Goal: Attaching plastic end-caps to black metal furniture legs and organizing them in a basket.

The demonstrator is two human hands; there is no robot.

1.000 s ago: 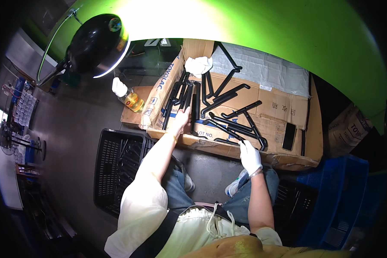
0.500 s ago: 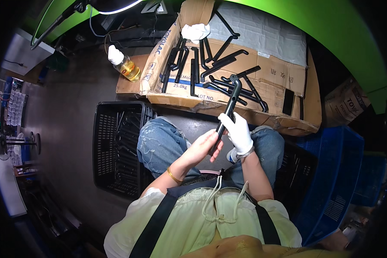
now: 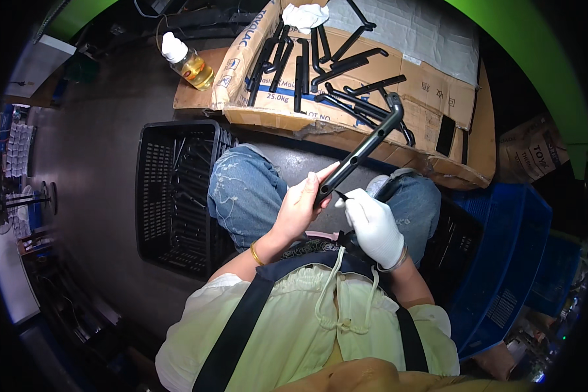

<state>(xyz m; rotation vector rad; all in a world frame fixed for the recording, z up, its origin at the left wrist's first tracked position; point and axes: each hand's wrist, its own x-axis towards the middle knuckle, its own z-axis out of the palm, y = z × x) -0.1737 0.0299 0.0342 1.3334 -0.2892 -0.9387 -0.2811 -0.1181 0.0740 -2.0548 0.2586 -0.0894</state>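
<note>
Held over the lap, the long black plastic handle (image 3: 358, 151) looks stiff and light, best gripped near its lower end, where the bare left hand (image 3: 302, 209) clamps it, while the gloved right hand (image 3: 372, 223) pinches what may be a small blade.

The scene is lit from above and ahead, where the flattened cardboard (image 3: 372, 72) and the white glove on the right hand (image 3: 374, 224) are rendered brightest. The floor at the left is left dim, and the black crate (image 3: 176, 196) is sunk in shadow. Straight edges are bent by fisheye distortion, the corners are blacked out, and the centre is kept sharp.
</note>
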